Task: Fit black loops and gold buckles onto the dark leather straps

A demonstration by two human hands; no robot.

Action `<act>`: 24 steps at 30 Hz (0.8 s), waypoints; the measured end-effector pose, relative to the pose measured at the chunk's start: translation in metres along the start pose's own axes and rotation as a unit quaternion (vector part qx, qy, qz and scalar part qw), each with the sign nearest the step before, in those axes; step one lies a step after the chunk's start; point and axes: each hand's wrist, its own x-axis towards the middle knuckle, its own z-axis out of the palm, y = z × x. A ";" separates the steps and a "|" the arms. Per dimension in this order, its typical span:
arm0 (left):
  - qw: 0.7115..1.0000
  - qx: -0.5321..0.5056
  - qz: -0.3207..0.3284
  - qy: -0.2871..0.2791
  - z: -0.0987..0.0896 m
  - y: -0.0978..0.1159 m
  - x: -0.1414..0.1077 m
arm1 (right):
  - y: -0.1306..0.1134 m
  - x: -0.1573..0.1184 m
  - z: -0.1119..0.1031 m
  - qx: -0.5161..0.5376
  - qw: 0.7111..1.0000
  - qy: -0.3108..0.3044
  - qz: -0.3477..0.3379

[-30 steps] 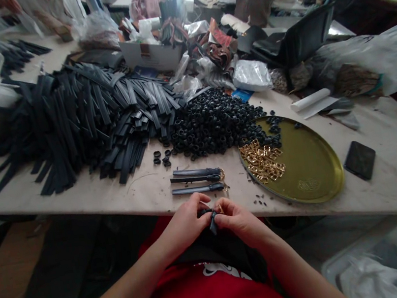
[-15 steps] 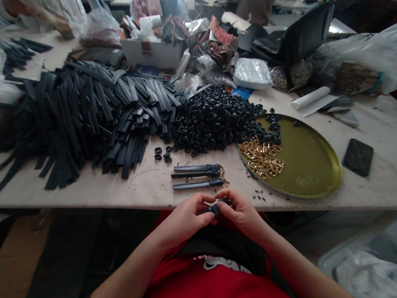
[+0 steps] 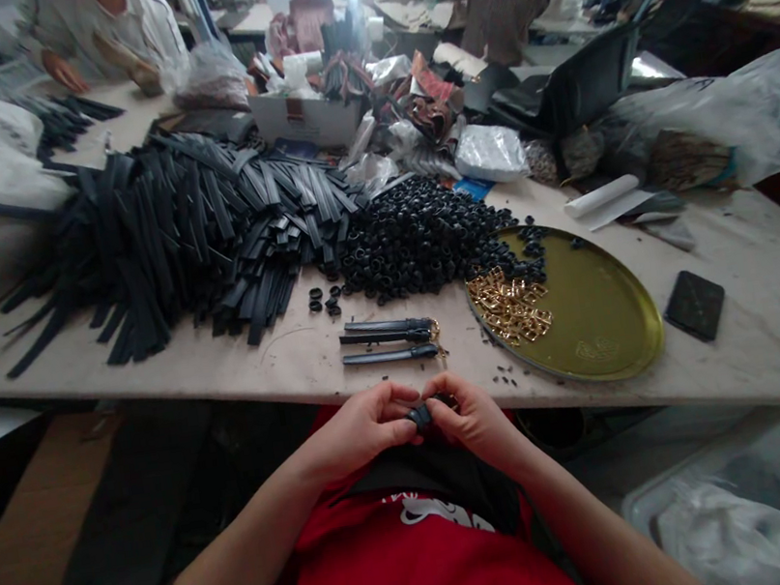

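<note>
The left hand [image 3: 366, 427] and right hand [image 3: 473, 415] both pinched a dark strap [image 3: 418, 416] between them, apparently unfinished. Just beyond them, three gold-ended straps [image 3: 386, 337] lay seemingly done on the counter [image 3: 299, 370]; much looked left: loose strips [image 3: 182, 226] beyond the left hand, black loops [image 3: 412, 240] ahead, gold buckles [image 3: 509, 306] beyond the right.

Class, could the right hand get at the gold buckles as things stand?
Probably yes: the gold buckles lie mostly uncovered on the tray, with nothing tall between, though the right hand is busy gripping a dark strap piece.
</note>
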 end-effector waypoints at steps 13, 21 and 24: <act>0.981 0.167 -0.101 0.020 -0.006 -0.005 0.004 | 0.009 -0.004 0.000 -0.056 0.998 -0.013 -0.040; 0.949 0.307 -0.066 0.028 -0.005 0.006 0.014 | 0.008 0.002 -0.013 -0.150 0.982 -0.051 -0.102; 0.939 0.340 -0.051 0.009 -0.006 0.008 0.018 | 0.007 0.003 -0.016 -0.152 0.980 -0.056 -0.115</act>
